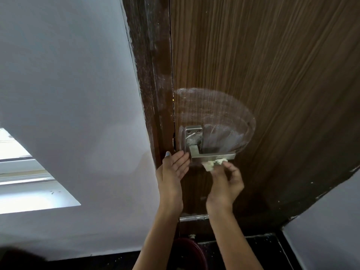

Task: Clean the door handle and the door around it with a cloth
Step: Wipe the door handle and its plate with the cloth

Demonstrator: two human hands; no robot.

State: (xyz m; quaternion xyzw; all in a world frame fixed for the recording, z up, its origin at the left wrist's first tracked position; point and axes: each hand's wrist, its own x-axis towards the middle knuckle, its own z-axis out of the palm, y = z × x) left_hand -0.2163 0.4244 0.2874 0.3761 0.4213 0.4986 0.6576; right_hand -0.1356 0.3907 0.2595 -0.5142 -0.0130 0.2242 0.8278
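I see a dark floor (259, 250) along the bottom edge, black and speckled with pale flecks and dust, running under the wooden door (272, 75) and meeting the white wall (78, 94) on the left. On it, at the foot of the door, stands a dark red round container (187, 252), a bucket or bin, I cannot tell which. Arms cover part of it. Its rim sits close to the door's bottom edge.

I see a square steel door handle (213, 156), its lever horizontal, on a brown wood-grain door (272, 75); a small pale crumpled cloth (213, 164) touches the lever's underside; whitish arced smears lie above it.
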